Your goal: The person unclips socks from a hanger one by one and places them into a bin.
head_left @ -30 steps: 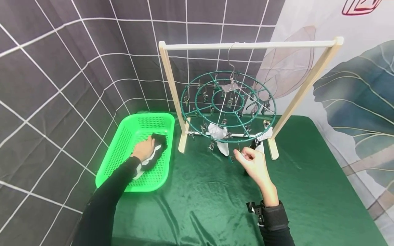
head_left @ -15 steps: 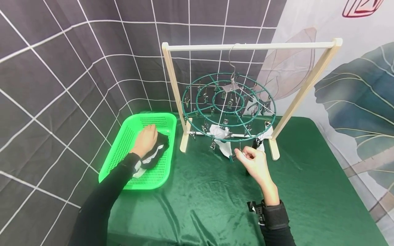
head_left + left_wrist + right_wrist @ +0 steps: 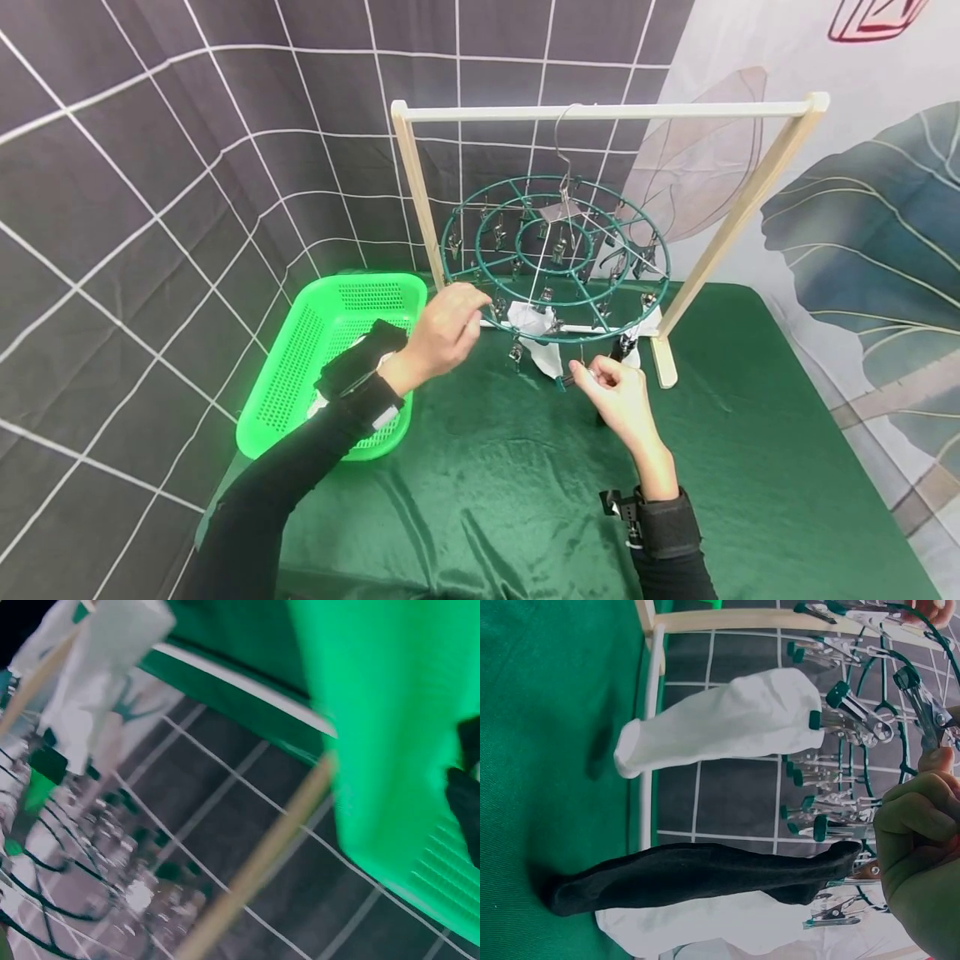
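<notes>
1. The left hand (image 3: pixel 444 327) had left the green basket (image 3: pixel 296 367), where a second before it lay on the dark sock (image 3: pixel 366 350), and had risen to the left rim of the round green clip hanger (image 3: pixel 555 267). Its fingers were loosely bent near the rim; whether it pinched anything I could not tell. The dark and white socks lay in the basket behind the wrist.

2. The right hand (image 3: pixel 617 392) had hardly moved. Its grip was clenched on a metal clip (image 3: pixel 572 382) at the hanger's near edge, thumb and forefinger pinching it.

3. My judgement: the hand came up without a sock, so the work looks to be at a clip, with the basket's socks yet to be hung.

4. The right wrist view showed what the head view hid: a white sock (image 3: pixel 720 720) and a black sock (image 3: pixel 697 881) already hanging from clips, their toes toward the green table (image 3: pixel 547 750), and the clip's jaws above the fingers (image 3: pixel 919 817).

5. The left wrist view was blurred; only the basket wall (image 3: pixel 375 712), a wooden rack post (image 3: pixel 255 870) and vague clips showed, not the hand.
</notes>
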### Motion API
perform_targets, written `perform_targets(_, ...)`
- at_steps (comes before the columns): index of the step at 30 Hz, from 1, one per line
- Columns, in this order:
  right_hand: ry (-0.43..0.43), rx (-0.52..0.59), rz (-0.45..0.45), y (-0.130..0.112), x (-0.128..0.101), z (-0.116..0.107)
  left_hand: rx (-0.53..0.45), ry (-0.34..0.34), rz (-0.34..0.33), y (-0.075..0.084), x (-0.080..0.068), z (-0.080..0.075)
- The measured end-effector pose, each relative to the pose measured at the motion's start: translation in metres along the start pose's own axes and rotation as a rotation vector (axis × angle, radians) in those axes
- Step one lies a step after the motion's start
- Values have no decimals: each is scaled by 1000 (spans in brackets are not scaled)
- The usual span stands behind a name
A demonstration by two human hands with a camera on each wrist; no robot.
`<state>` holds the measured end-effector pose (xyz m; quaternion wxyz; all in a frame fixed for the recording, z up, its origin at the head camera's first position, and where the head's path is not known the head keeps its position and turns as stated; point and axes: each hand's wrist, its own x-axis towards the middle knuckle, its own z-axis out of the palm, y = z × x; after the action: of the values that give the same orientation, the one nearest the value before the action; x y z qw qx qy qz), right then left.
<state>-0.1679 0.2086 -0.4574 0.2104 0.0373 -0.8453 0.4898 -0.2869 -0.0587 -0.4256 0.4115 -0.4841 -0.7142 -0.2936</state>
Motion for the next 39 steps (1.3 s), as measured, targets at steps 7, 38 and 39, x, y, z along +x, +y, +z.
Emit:
perform_targets(7,-33,52,64,0,-4,6,15,-100,-21,17,8,7)
perform_targets(38,20,-221,68,-19,80,58,-12,-57,-137,31,14,13)
perform_targets(39,22,-234,74,-18,80,58,-12,-52,-139,31,13,13)
